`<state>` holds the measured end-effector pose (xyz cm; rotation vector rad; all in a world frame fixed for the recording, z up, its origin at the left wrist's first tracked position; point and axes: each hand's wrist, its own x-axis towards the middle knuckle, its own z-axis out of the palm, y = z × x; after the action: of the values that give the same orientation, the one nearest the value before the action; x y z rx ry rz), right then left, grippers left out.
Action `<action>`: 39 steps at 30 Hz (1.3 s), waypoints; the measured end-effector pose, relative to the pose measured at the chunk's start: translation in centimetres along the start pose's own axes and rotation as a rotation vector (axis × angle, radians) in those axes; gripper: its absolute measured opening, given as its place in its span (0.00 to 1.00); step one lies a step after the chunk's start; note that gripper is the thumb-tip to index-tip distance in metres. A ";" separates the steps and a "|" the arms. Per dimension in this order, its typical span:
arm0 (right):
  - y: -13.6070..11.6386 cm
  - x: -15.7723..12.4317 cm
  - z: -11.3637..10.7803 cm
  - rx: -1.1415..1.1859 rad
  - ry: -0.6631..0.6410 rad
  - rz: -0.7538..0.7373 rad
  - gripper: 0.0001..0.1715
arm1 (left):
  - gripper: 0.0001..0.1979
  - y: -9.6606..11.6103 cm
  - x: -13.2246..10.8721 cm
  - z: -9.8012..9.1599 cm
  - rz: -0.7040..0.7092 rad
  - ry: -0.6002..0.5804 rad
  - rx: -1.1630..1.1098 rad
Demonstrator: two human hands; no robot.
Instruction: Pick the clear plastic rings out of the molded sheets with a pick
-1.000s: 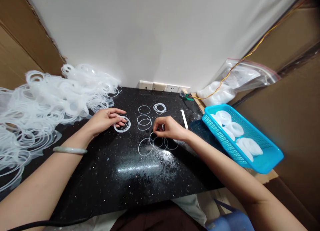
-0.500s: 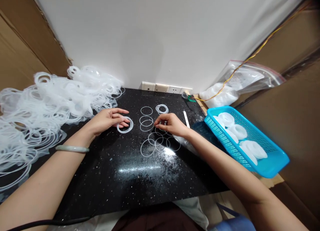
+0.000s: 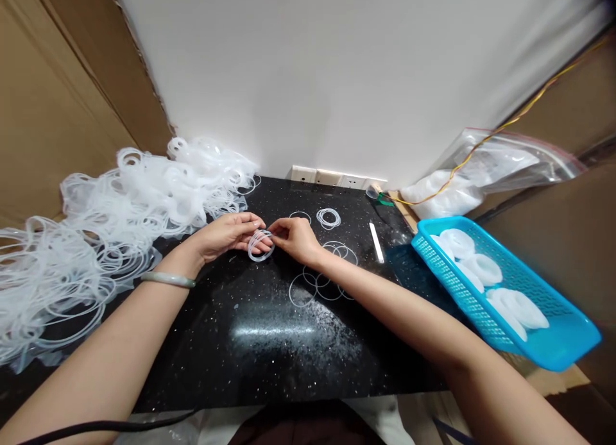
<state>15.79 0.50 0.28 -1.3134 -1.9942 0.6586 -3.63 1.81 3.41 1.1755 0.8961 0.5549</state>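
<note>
My left hand [image 3: 226,235] and my right hand [image 3: 294,238] meet above the black speckled tabletop [image 3: 250,361]. Between them is a small bunch of clear silicone rings [image 3: 260,246], pinched by the right fingers and held against the left fingertips. Loose rings [image 3: 317,286] overlap on the tabletop to the right of my right hand. A coiled bundle of thin rings [image 3: 328,218] lies farther back, beside a single ring [image 3: 300,215].
A large heap of clear rings [image 3: 110,208] spills over the table's left side. A blue plastic basket [image 3: 553,317] holds white ring coils at right. Behind it lie a plastic zip bag [image 3: 486,176] and a white stick [image 3: 376,242]. Wall sockets [image 3: 337,180] sit at the back edge.
My hands have come together at the middle of the table, with the rings gathered between them. The rings near the centre have left the tabletop. The view has shifted, so everything sits farther right and lower.
</note>
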 end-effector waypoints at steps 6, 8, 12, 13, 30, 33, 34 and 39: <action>-1.2 -0.9 -1.2 0.116 -0.047 -0.009 0.06 | 0.14 0.6 -1.1 -0.2 -0.007 -0.167 0.006; -1.8 -1.6 -1.9 0.183 -0.118 0.028 0.07 | 0.15 0.8 -1.5 -0.2 -0.036 -0.254 -0.009; -1.8 -2.8 -2.4 0.130 -0.253 0.077 0.08 | 0.14 0.5 -1.4 -0.2 -0.101 -0.244 0.059; -1.6 -3.0 -2.4 0.075 -0.264 0.079 0.06 | 0.14 0.3 -1.3 -0.3 -0.110 -0.213 0.101; -0.3 -4.2 -2.5 -0.181 -0.141 -0.070 0.03 | 0.13 -0.1 -0.6 -0.7 0.057 0.057 0.448; -0.5 -4.1 -2.5 -0.187 -0.123 -0.093 0.04 | 0.13 -0.1 -0.5 -0.9 0.071 0.087 0.466; -0.6 -4.0 -2.4 -0.184 -0.115 -0.099 0.04 | 0.13 -0.1 -0.4 -0.9 0.085 0.102 0.476; -0.8 -3.6 -2.1 -0.184 -0.101 -0.118 0.04 | 0.10 -0.3 -0.2 -1.0 0.124 0.142 0.485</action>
<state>17.87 -3.02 1.34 -1.2768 -2.2403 0.5041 -4.58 2.14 3.09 1.6539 1.1222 0.5414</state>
